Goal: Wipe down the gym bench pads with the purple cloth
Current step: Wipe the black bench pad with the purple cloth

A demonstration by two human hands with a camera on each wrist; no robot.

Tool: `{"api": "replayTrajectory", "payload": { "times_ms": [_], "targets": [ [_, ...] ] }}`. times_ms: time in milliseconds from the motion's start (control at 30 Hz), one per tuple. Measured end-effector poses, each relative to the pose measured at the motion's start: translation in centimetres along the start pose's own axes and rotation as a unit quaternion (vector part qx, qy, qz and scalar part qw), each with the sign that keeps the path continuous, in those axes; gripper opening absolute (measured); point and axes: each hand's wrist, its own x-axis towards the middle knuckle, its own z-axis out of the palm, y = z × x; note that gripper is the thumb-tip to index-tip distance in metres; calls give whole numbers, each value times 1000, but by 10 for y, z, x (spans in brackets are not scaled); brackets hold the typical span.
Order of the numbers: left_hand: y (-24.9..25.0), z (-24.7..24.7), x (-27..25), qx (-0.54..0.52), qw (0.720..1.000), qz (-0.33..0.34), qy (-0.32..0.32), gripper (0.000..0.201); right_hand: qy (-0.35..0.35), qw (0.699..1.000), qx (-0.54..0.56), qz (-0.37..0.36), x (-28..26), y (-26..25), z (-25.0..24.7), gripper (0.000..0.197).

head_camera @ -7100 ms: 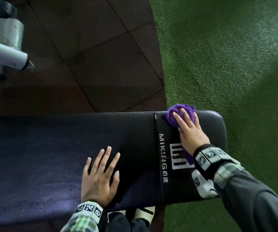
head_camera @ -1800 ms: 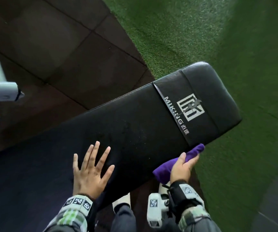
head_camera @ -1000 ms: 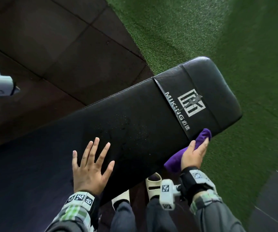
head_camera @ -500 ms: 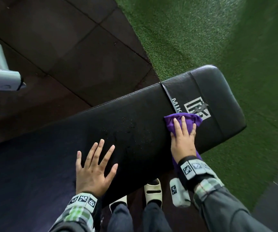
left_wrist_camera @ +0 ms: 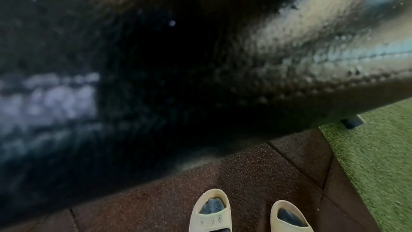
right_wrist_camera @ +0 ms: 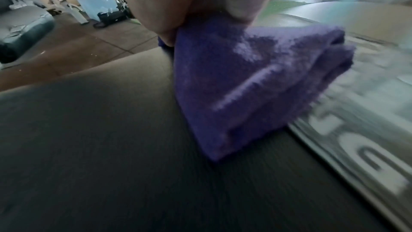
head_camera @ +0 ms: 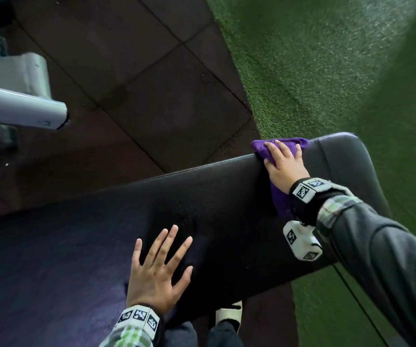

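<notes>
At the bench pad [head_camera: 214, 196] far edge, right hand [head_camera: 286, 169] grip curled over purple cloth [head_camera: 280, 144]; left hand [head_camera: 157, 269] splayed flat.

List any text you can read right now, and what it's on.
Nothing reads clearly.
Pad: white lettering, motion-blurred, unreadable; in the head view the right hand and cloth cover it.
Wristbands: black-and-white coded squares, no words.
Sandal: faint mark, too small to read.
</notes>
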Motion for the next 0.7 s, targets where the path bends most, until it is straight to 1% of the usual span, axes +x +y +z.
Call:
{"api": "replayTrajectory", "payload": {
  "times_ms": [67,133,267,333,367,467,533,600,700],
  "targets": [
    [0,1,0,2,1000,2,4,56,-25,999,-25,-6,11,-15,-9,47],
    [1,1,1,0,1000,2,9,56,-43,998,-36,-29,16,-28,-13,43],
    [1,3,0,4,1000,8,30,56,-84,985,-44,-143,9,-52,-11,43],
    [1,4,-1,6,999,11,34,62,-109,980,-35,-163,7,-51,-12,44],
    [1,4,-1,5,999,9,34,63,-109,981,-33,-157,8,-44,-14,44],
    [1,3,-1,-3,1000,5,31,55,-79,992,-21,-99,16,-14,-22,40],
    [1,1,-1,-5,1000,5,23,55,-77,994,-17,-71,21,-1,-22,39],
    [2,1,-2,-7,1000,1,16,55,-64,993,-38,-87,22,-4,-15,39],
    [3,-1,-1,-12,1000,-4,10,55,-37,987,-44,-149,14,-31,-3,44]
  ]
}}
